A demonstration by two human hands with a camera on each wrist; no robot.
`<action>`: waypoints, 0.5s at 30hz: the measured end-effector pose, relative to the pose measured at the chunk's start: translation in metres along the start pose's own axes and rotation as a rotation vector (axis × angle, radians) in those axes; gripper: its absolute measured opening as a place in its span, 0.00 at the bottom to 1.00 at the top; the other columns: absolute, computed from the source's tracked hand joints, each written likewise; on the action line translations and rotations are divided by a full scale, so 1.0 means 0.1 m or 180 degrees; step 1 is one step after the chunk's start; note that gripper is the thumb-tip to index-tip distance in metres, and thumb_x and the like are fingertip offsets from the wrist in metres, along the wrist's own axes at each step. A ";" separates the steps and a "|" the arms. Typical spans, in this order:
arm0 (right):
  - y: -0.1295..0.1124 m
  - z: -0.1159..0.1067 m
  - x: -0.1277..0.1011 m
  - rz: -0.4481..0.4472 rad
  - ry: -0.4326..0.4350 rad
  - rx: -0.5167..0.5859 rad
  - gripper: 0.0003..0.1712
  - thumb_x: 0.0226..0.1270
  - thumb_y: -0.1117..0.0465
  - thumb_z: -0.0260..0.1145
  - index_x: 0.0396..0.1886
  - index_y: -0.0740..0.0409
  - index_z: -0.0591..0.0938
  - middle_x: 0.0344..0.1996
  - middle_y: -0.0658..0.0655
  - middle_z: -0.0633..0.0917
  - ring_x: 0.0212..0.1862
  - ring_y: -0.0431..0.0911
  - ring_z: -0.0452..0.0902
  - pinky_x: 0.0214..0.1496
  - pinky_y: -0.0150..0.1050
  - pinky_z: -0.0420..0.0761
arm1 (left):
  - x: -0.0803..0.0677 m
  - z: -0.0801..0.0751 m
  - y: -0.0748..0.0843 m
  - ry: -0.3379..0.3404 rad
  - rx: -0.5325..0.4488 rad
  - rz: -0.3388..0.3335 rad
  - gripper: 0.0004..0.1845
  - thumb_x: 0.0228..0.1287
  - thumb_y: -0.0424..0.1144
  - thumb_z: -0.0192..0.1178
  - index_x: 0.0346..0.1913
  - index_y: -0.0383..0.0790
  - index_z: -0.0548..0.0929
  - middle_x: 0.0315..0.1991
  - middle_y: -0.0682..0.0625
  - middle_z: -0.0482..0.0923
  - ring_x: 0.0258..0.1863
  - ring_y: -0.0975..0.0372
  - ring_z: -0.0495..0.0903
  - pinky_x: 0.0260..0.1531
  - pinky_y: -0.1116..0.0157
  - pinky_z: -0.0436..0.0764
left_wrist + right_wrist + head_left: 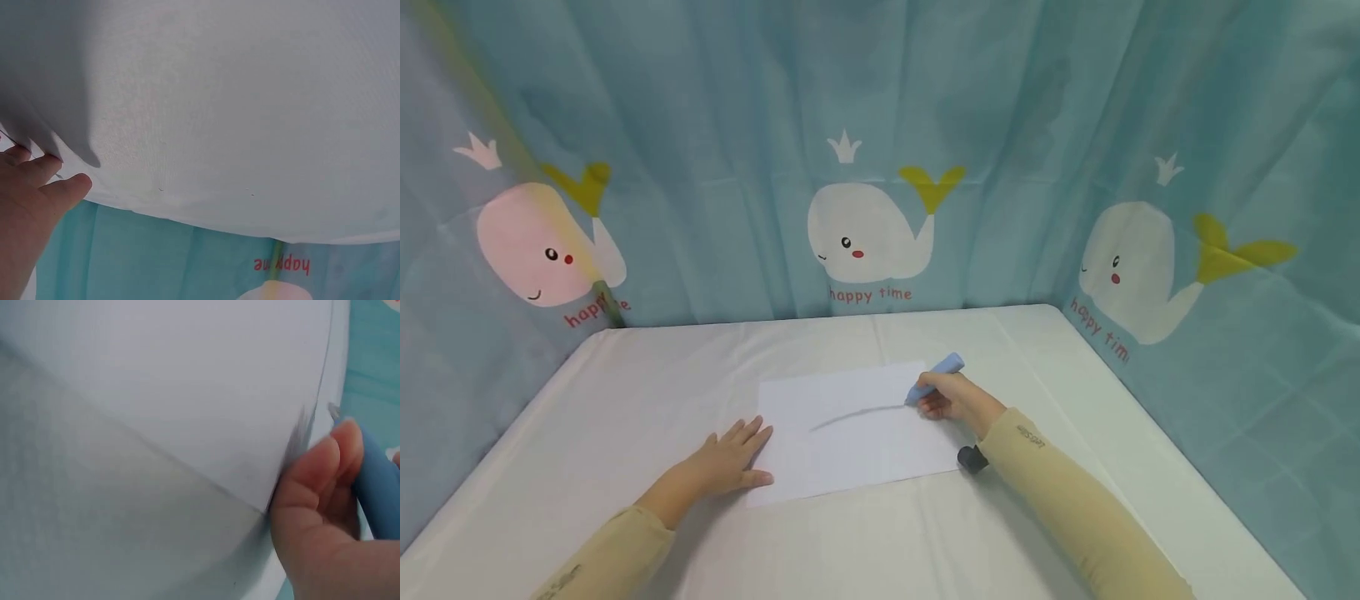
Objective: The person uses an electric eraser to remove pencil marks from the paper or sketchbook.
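Paper (pixel 857 429) is lying flat mid-desk (pixel 625 392), and your left hand (pixel 730 458) is pressing its corner with straight fingers. Your right hand (pixel 951 398) is grasping the blue marker (pixel 934 377), tip down, with one faint curved stroke drawn and most of the sheet blank.

A white rectangular sheet of paper (pixel 859 432) lies at the centre of the white cloth-covered counter (pixel 625 392). At its 8 o'clock corner the left hand (pixel 727 461) rests flat, fingers straight, pressing on the edge. At the sheet's 2 o'clock corner the right hand (pixel 951 398) grips a thick light-blue marker (pixel 934 377), tip down on the paper at the end of a faint grey curved line (pixel 857 414). A small black object (pixel 972 458) sits at the right wrist. Both sleeves are beige. A teal whale-print curtain (pixel 880 167) stands behind.
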State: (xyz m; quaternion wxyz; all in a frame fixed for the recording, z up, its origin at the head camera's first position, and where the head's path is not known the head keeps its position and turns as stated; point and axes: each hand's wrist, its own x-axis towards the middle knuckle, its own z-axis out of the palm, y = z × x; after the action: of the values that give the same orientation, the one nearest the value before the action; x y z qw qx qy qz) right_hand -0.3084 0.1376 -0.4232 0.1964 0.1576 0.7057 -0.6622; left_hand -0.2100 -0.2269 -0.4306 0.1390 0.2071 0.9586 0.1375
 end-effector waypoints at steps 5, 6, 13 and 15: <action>-0.02 0.02 -0.01 -0.0062 0.0076 -0.0051 0.08 0.57 0.67 0.62 0.36 0.66 0.75 0.17 0.56 0.78 0.17 0.41 0.73 0.24 0.30 0.75 | 0.03 -0.01 -0.01 0.0000 0.0025 0.0022 0.45 0.62 0.56 0.62 0.70 0.25 0.60 0.71 0.25 0.50 0.69 0.30 0.47 0.58 0.27 0.47; -0.02 0.02 -0.01 -0.0084 0.0103 -0.0042 0.08 0.57 0.67 0.62 0.36 0.66 0.75 0.17 0.56 0.78 0.17 0.41 0.73 0.24 0.30 0.75 | 0.03 -0.01 -0.01 0.0014 0.0017 0.0033 0.45 0.62 0.56 0.62 0.70 0.25 0.61 0.71 0.25 0.50 0.69 0.30 0.47 0.58 0.27 0.47; 0.01 0.04 0.02 -0.0107 0.0177 -0.0102 0.06 0.57 0.68 0.62 0.34 0.66 0.77 0.14 0.55 0.77 0.14 0.40 0.72 0.20 0.30 0.74 | 0.03 -0.02 0.03 -0.0042 -0.0056 0.0035 0.46 0.62 0.57 0.62 0.69 0.24 0.60 0.71 0.25 0.50 0.69 0.29 0.46 0.58 0.28 0.47; 0.00 0.06 0.02 -0.0095 0.0117 -0.0165 0.06 0.57 0.67 0.63 0.34 0.66 0.76 0.14 0.55 0.77 0.15 0.40 0.72 0.20 0.30 0.74 | 0.02 -0.03 0.03 -0.0013 -0.0042 0.0002 0.45 0.62 0.55 0.63 0.69 0.24 0.61 0.71 0.25 0.50 0.69 0.29 0.46 0.58 0.28 0.47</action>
State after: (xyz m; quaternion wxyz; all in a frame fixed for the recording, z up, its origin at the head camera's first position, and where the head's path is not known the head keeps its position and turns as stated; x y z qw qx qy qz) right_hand -0.3096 0.1313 -0.4248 0.1775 0.1541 0.7284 -0.6436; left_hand -0.2115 -0.2239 -0.4270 0.1422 0.2068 0.9573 0.1434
